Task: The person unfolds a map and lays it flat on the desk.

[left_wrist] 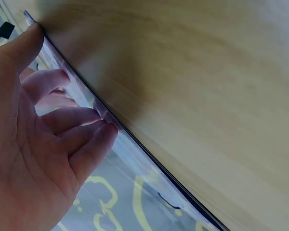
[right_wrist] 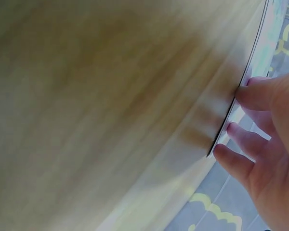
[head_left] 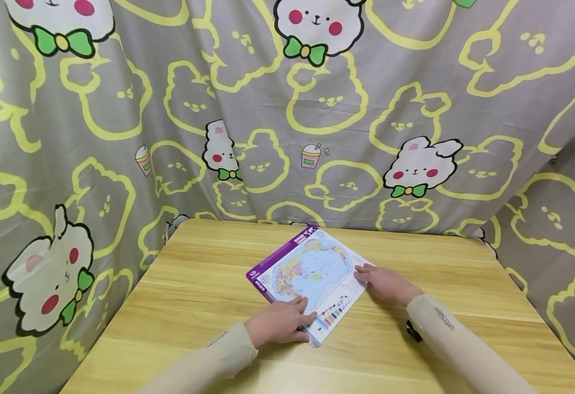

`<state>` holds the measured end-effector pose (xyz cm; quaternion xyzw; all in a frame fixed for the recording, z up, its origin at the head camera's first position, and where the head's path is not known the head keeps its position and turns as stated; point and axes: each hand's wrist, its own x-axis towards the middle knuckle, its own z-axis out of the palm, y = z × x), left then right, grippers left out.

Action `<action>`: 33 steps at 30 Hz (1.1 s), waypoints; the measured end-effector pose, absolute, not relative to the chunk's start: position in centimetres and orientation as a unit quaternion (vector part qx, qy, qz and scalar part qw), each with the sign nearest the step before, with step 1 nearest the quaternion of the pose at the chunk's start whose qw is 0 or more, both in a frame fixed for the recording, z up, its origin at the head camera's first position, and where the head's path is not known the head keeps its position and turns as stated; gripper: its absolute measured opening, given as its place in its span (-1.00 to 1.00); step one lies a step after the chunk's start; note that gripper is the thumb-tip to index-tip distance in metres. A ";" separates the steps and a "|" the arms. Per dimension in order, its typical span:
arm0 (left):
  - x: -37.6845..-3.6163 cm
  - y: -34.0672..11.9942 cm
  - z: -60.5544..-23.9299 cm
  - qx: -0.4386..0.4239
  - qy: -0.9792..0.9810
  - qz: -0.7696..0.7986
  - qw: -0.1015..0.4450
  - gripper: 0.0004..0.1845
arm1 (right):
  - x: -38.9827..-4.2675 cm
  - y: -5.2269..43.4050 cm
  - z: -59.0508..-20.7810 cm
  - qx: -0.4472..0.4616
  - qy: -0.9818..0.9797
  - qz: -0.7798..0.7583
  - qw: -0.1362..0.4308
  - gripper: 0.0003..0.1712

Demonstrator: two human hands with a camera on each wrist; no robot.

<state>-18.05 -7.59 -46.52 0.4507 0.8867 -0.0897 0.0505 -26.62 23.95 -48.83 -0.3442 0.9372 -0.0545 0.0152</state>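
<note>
A thin world map board [head_left: 317,273] with a purple border along its far left edge lies turned diagonally on the wooden table. My left hand [head_left: 283,322] rests on its near left part, fingers spread over the printed face and thumb by the near corner. In the left wrist view, the fingertips of the left hand [left_wrist: 43,139] touch the face, and the thumb meets the edge. At the right edge, my right hand [head_left: 388,284] touches the board with its fingertips. The right wrist view shows the right hand's [right_wrist: 269,130] thumb against that edge and the fingers extended onto the face.
The wooden table [head_left: 193,273] extends around the board on all sides. A grey curtain [head_left: 257,104] with yellow outlines and white cartoon animals hangs behind the table and at both sides. A small black object [head_left: 413,330] shows beneath the right sleeve.
</note>
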 end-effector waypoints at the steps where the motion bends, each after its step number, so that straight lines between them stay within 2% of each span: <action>1: -18.0 -7.5 -46.5 0.449 0.888 -0.092 0.051 -0.39 | -26.7 24.0 -48.9 -0.345 0.937 -0.052 0.012 -0.56; 17: -18.3 -6.0 -47.2 0.445 0.888 -0.109 0.032 -0.41 | -28.0 24.3 -48.9 -0.318 0.947 -0.044 0.027 -0.55; 33: -18.8 -5.6 -47.7 0.442 0.891 -0.099 0.032 -0.41 | -28.8 24.7 -48.3 -0.345 0.935 -0.074 0.035 -0.56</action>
